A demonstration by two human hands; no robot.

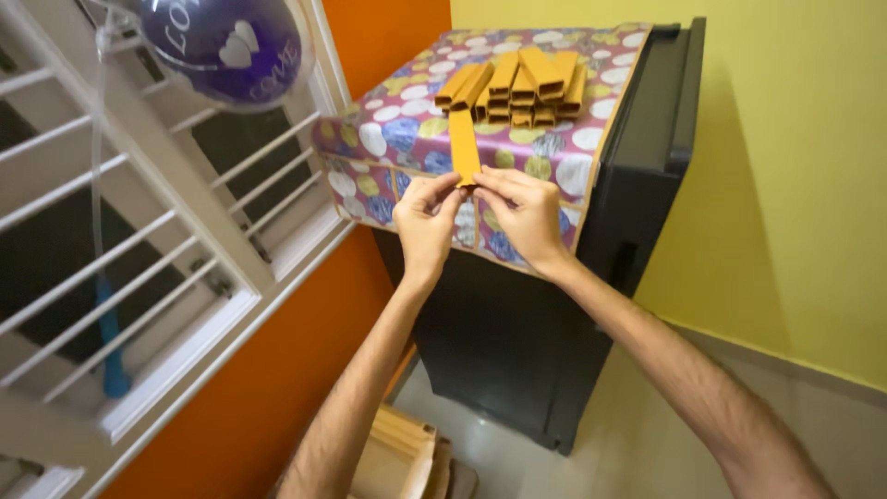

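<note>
1. Holding the near end of a flat orange-brown cardboard strip (464, 148), I have both hands at the front edge of the small black refrigerator (517, 342).
2. My left hand (427, 222) has its fingers pressed together in a pinch on the strip's near left corner; the thumb lies on top.
3. My right hand (527, 211) mirrors it, pinching the near right corner. The two hands are just beside each other, almost touching.
4. The strip lies lengthwise on the patterned cover (407, 129) that drapes the refrigerator top; its far end points at the stack and its near end overhangs the front edge, where I grip it.
5. A stack of folded cardboard pieces (517, 88) of the same colour sits further back on the cover, near the strip's far end.
6. Handling, as I judge it: the strip is light, thin and fairly stiff, and creases readily. A pinch at the two corners of one end looks suitable; too much pressure could dent or bend it.
7. Surroundings: a white barred window (139, 240) and a purple balloon (226, 46) to the left, an orange wall (388, 37) behind, a yellow wall (795, 185) to the right, and a cardboard box (397, 457) on the floor below.
</note>
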